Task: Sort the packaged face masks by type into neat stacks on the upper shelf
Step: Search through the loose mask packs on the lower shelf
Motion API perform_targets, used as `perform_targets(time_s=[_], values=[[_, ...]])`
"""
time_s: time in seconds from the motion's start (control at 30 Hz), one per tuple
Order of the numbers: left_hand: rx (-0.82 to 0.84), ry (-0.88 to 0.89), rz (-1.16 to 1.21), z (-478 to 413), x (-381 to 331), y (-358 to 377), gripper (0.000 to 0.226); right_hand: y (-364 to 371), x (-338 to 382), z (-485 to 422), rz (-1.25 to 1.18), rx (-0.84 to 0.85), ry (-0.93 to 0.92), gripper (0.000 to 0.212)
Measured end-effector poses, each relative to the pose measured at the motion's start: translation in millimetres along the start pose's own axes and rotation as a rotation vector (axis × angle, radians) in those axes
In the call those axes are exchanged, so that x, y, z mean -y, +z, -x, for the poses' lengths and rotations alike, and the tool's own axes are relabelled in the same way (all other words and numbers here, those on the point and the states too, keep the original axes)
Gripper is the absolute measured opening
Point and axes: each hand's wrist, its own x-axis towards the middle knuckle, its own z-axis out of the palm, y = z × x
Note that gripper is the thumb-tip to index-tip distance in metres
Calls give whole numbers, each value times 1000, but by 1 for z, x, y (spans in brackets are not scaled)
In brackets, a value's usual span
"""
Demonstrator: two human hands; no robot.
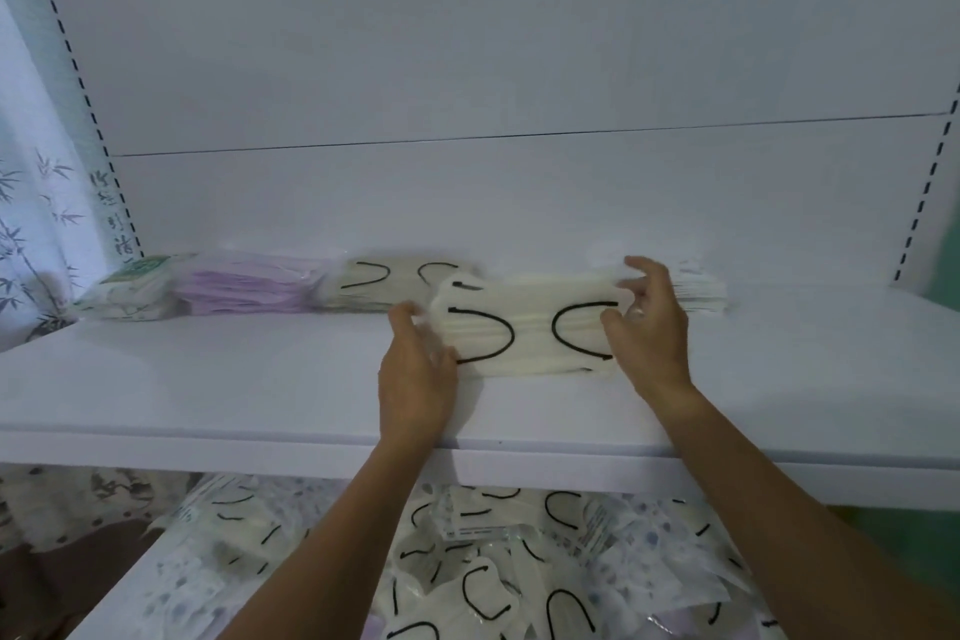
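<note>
Both hands are holding a clear plastic pack of cream-white face masks with black ear loops (530, 335) over the middle of the white upper shelf (208, 379), a little in front of the row at the back. The left hand (415, 374) is gripping the pack's left end, its fingers (402, 314) curling round the edge. The right hand (649, 327) is pinching the right end between thumb and curled fingers (641, 268). The pack is tilting its face towards the camera; whether its lower edge is touching the shelf cannot be told. Along the back of the shelf, stacks are lying side by side: a green-printed white pack stack (130, 288) at the far left, a lilac mask stack (244, 291) just beside it, then a stack of cream masks with black loops (379, 286) just behind the held pack's left end. A plain white mask stack (698, 294) is showing behind the right hand. Beneath, on the lower shelf, a loose heap of packaged masks (519, 572) is lying in disorder, cream, lilac and spotted ones mixed. A bamboo-print curtain (31, 224) is hanging at the left.
</note>
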Motion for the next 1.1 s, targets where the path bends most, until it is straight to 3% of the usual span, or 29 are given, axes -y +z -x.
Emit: perform_targets(time_s=[0.13,0.27,0.37,0.47,0.6,0.73,0.9,1.1], values=[[98,-77,-67,-6,1,4,61,4,-5,-2,105,229,117,52],[30,-114,4,-10,-3,1,66,4,1,-5,83,139,100,57],[-56,-60,126,-11,-5,-1,69,2,6,1,15,27,-41,53],[-69,-19,68,-10,-2,-1,53,2,7,1,-16,-23,-75,48],[52,-32,-145,-6,4,2,34,1,-3,4,149,201,76,45],[110,-91,-106,-2,-4,2,44,-3,-1,0,109,129,156,56],[-53,-180,25,-5,-5,-1,48,-2,1,0,-24,28,107,67],[80,-110,-201,-9,-7,7,50,-3,-5,-2,29,207,227,82]])
